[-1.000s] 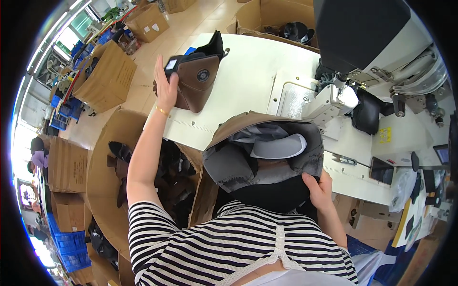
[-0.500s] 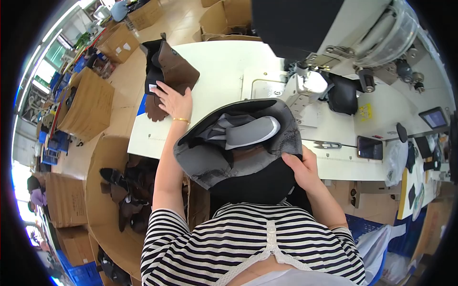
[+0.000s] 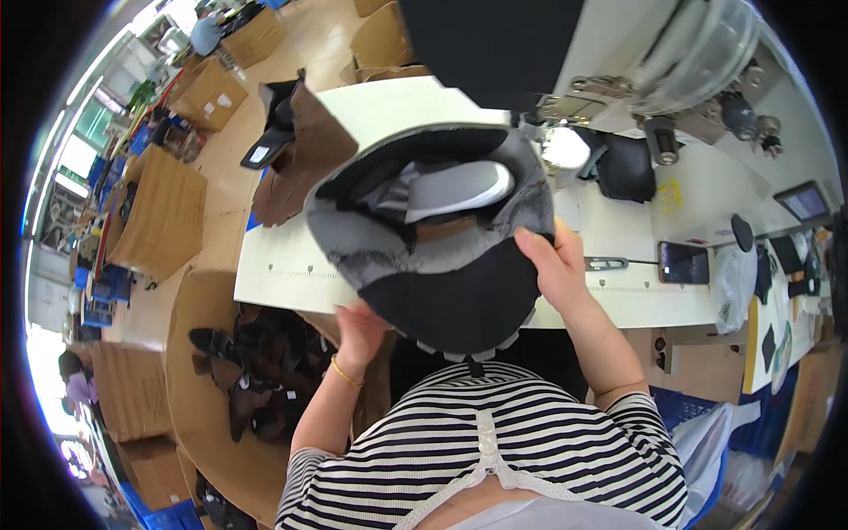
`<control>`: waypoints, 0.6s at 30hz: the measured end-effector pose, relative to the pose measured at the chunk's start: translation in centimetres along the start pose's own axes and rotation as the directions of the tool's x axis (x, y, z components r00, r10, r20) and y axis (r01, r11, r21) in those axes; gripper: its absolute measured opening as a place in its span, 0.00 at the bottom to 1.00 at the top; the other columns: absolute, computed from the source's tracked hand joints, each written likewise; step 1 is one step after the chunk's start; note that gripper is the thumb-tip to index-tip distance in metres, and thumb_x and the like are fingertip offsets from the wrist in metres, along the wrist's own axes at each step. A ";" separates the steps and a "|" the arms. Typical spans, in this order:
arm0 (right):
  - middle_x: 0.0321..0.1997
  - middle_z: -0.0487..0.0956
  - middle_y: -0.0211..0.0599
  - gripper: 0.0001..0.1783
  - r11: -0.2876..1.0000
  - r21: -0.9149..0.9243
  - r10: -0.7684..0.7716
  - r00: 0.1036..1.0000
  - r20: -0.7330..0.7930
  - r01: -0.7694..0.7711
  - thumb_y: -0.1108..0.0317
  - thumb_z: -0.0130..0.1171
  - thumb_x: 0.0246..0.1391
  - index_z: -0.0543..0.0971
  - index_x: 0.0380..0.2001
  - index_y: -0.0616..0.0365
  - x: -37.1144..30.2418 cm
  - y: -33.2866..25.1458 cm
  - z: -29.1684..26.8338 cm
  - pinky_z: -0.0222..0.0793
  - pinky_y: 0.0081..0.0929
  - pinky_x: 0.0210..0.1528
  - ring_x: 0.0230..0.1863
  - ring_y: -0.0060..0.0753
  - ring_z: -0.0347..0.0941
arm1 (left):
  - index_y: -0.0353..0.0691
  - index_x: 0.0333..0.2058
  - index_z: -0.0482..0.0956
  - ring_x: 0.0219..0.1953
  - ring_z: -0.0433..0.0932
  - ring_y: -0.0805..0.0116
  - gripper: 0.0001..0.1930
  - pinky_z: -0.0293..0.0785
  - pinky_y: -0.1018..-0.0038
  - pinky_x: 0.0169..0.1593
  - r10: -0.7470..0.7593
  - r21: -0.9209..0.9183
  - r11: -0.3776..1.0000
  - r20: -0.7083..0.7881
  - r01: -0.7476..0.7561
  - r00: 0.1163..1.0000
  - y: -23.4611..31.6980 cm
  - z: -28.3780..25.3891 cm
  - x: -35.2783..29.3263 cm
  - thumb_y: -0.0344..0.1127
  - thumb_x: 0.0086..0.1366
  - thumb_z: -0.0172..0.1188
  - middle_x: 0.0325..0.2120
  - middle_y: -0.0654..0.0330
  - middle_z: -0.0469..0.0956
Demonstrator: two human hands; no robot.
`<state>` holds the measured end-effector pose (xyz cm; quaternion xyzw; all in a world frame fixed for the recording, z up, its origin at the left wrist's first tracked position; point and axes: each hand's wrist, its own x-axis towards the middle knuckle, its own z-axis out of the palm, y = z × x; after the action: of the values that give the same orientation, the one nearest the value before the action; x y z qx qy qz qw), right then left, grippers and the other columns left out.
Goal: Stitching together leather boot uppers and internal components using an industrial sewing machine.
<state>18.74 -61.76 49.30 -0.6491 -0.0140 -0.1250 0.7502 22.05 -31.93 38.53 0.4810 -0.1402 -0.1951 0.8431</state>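
A large black and grey shoe upper (image 3: 442,274) is raised over the front edge of the white table, its opening facing up. Inside it shows a grey padded piece with a pale edge. My right hand (image 3: 555,265) grips the upper's right side, thumb on top and fingers underneath. By its lower left edge is my left hand (image 3: 358,331), smeared by motion, its fingers partly hidden, so I cannot tell whether it touches the upper. A brown and black upper (image 3: 309,146) lies at the table's far left corner.
A sewing machine (image 3: 565,150) stands beyond the upper. Snips (image 3: 607,263) and a phone (image 3: 685,263) lie on the white table (image 3: 283,274) at right. Below left, a cardboard box (image 3: 199,380) holds several brown and black pieces.
My left hand has left the brown and black upper and come back to the held upper's lower left edge. The held upper has risen and tilted, showing more of its black side.
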 end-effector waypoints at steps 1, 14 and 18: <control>0.27 0.73 0.23 0.09 1.000 0.002 -0.029 1.000 -0.008 0.029 0.66 0.53 0.59 0.73 0.33 0.63 0.2 -0.1 0.3 0.62 0.15 0.30 0.29 0.13 0.65 | 0.38 0.60 0.61 0.63 0.59 0.56 0.47 0.48 0.58 0.66 0.032 -0.091 0.996 0.192 -0.014 0.981 -1.3 -0.4 -0.4 0.75 0.58 0.30 0.60 0.57 0.63; 0.27 0.71 0.20 0.10 0.994 0.093 0.059 0.998 0.006 -0.059 0.64 0.51 0.62 0.71 0.36 0.60 1.7 0.7 -0.7 0.61 0.11 0.29 0.30 0.09 0.63 | 0.27 0.44 0.75 0.42 0.77 0.65 0.15 0.72 0.72 0.47 0.048 0.201 0.977 0.090 -0.065 0.995 5.1 11.5 5.0 0.22 0.57 0.51 0.41 0.54 0.78; 0.27 0.74 0.30 0.10 0.956 0.211 0.181 0.975 0.125 -0.205 0.67 0.50 0.62 0.68 0.41 0.63 -0.7 -0.9 -0.2 0.69 0.15 0.24 0.26 0.18 0.72 | 0.26 0.44 0.75 0.42 0.77 0.64 0.15 0.72 0.72 0.48 0.118 0.230 0.966 0.033 -0.122 0.992 5.5 12.4 6.3 0.21 0.57 0.50 0.41 0.53 0.77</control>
<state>17.82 -61.93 50.01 -0.5647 -0.0036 -0.0146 0.8251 23.48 -41.67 49.77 0.5646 -0.1990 -0.1308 0.7902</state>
